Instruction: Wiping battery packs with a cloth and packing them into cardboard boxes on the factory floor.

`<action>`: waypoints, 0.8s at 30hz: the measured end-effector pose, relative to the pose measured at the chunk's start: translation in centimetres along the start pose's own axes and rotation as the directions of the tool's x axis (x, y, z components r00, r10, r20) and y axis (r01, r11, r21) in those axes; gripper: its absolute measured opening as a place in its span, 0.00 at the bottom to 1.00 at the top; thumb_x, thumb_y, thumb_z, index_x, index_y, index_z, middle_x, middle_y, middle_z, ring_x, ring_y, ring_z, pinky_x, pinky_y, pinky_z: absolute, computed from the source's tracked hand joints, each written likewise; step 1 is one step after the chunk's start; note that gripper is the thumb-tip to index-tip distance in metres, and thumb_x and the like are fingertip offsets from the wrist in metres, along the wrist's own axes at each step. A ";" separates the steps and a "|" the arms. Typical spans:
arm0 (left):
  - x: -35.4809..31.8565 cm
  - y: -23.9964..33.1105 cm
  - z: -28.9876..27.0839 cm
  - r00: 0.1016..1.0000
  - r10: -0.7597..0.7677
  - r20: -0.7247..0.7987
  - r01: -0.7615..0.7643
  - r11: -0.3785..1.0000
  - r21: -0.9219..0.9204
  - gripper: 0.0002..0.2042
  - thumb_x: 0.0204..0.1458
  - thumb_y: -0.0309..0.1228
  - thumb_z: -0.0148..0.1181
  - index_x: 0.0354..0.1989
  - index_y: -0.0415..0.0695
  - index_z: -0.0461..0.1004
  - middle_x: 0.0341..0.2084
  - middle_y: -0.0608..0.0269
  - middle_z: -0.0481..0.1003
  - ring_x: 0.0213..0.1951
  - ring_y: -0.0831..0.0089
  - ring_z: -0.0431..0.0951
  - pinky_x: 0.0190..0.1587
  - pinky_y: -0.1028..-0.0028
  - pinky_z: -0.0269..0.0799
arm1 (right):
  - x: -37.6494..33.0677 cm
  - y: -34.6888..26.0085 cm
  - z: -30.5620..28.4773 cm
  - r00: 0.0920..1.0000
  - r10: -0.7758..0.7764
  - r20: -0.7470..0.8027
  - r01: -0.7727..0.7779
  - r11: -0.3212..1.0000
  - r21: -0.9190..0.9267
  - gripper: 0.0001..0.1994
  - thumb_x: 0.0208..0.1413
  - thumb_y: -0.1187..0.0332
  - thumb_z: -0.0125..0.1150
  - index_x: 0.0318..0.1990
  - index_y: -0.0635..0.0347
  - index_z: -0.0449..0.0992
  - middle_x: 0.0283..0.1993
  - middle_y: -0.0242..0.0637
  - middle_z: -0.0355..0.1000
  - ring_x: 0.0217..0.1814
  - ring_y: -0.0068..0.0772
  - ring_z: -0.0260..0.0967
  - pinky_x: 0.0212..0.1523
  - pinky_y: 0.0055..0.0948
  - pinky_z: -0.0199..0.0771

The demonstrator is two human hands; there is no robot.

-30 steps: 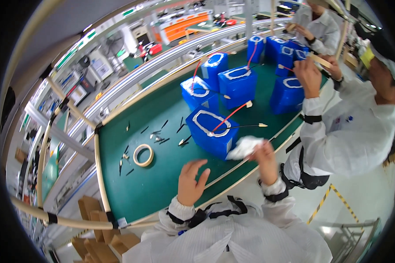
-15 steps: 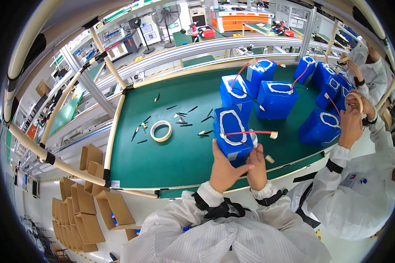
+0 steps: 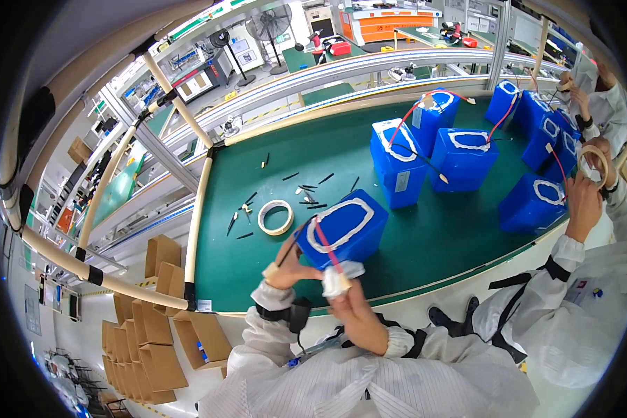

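Note:
A blue battery pack with a white ring of glue on top stands near the front edge of the green table. My left hand is closed on its near left side, the thumb stretched along the front. A black wire passes by these fingers, and a red wire runs over the pack's top toward me. In front of the pack, my right hand pinches a crumpled white wipe. A pale connector lies against the wipe; whether the fingers also grip it is hard to see.
A roll of tape lies left on the table, near several black and white scraps. More blue packs with wires stand to the right. A co-worker's hand is beside the nearest right pack. Cardboard boxes stand on the floor.
The battery pack has moved left, away from the other packs, and turned, so its wires now point toward me. My right hand has come round to its front with the white wipe.

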State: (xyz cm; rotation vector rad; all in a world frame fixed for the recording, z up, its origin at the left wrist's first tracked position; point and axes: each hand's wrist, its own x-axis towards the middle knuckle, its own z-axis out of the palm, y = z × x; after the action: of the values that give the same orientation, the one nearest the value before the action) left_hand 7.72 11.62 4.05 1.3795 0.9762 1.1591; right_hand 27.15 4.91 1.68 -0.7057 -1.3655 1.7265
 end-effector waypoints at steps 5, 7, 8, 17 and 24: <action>-0.4 0.3 -0.8 0.997 -0.071 -0.016 0.065 0.969 -0.237 0.57 0.19 0.40 0.79 0.63 0.37 0.52 0.57 0.55 0.63 0.58 0.66 0.63 0.62 0.66 0.55 | 1.2 -0.4 1.7 0.989 -0.081 0.124 0.098 0.986 -0.138 0.17 0.65 0.63 0.41 0.57 0.62 0.56 0.49 0.45 0.65 0.50 0.39 0.65 0.50 0.31 0.62; -1.2 -0.9 -1.3 0.999 -0.028 -0.041 0.019 0.977 -0.215 0.56 0.22 0.38 0.78 0.63 0.37 0.49 0.58 0.54 0.60 0.61 0.64 0.59 0.63 0.66 0.52 | 1.9 1.2 0.7 0.970 0.063 0.234 -0.045 0.996 -0.080 0.13 0.64 0.63 0.46 0.49 0.62 0.63 0.40 0.38 0.68 0.41 0.29 0.66 0.43 0.27 0.65; -1.0 0.0 -0.4 0.995 0.091 -0.036 -0.096 0.981 -0.170 0.56 0.24 0.36 0.78 0.64 0.37 0.46 0.60 0.53 0.56 0.62 0.63 0.57 0.64 0.66 0.51 | 2.2 1.0 -0.2 0.972 0.062 0.228 -0.043 0.995 -0.085 0.13 0.64 0.63 0.46 0.49 0.62 0.63 0.40 0.38 0.68 0.41 0.29 0.66 0.43 0.27 0.65; -3.0 0.0 1.4 0.932 0.295 -0.213 -0.225 0.928 0.297 0.62 0.23 0.35 0.79 0.67 0.43 0.36 0.65 0.47 0.46 0.66 0.55 0.47 0.64 0.60 0.49 | 4.2 -8.0 -9.5 0.760 -0.377 -0.529 0.356 0.923 -0.147 0.06 0.59 0.70 0.54 0.40 0.63 0.68 0.37 0.30 0.70 0.37 0.16 0.65 0.40 0.19 0.66; -0.6 3.3 3.2 0.766 0.554 -0.326 -0.346 0.783 0.517 0.23 0.54 0.38 0.57 0.53 0.35 0.66 0.59 0.47 0.61 0.62 0.54 0.59 0.63 0.61 0.50 | 5.9 -5.4 -3.3 0.752 -0.659 0.027 0.324 0.332 -0.886 0.10 0.48 0.78 0.54 0.39 0.59 0.69 0.44 0.46 0.72 0.55 0.51 0.67 0.64 0.63 0.36</action>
State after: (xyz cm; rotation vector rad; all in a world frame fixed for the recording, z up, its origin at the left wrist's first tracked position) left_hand 10.60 9.99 7.27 1.8129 1.3328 1.7886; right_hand 28.13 12.16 6.32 -0.9015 -1.9022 0.2651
